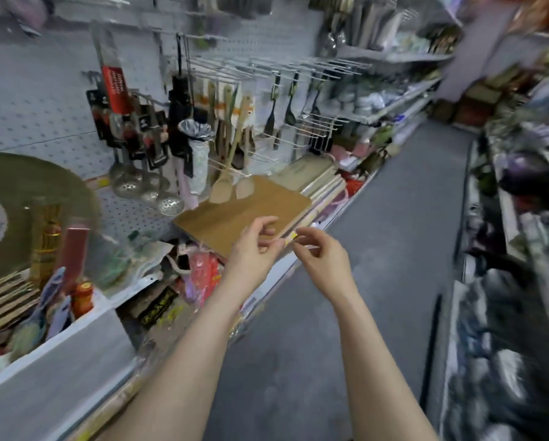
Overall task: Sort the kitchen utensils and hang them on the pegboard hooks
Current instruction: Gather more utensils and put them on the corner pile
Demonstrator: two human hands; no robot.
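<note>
Brown cutting board (235, 214), grey perforated pegboard (37, 100), black spatulas (271, 119), silver dotted skimmers (146, 186)

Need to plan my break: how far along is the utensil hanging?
Done: perforated metal skimmers, pale wooden spatulas and black plastic turners hang from hooks on the grey pegboard. In hand: the left hand and right hand pinch a small yellow-tipped item, too blurred to identify. Left: that item is not hung, several long wire hooks stand bare, and mixed packets lie heaped below.
</note>
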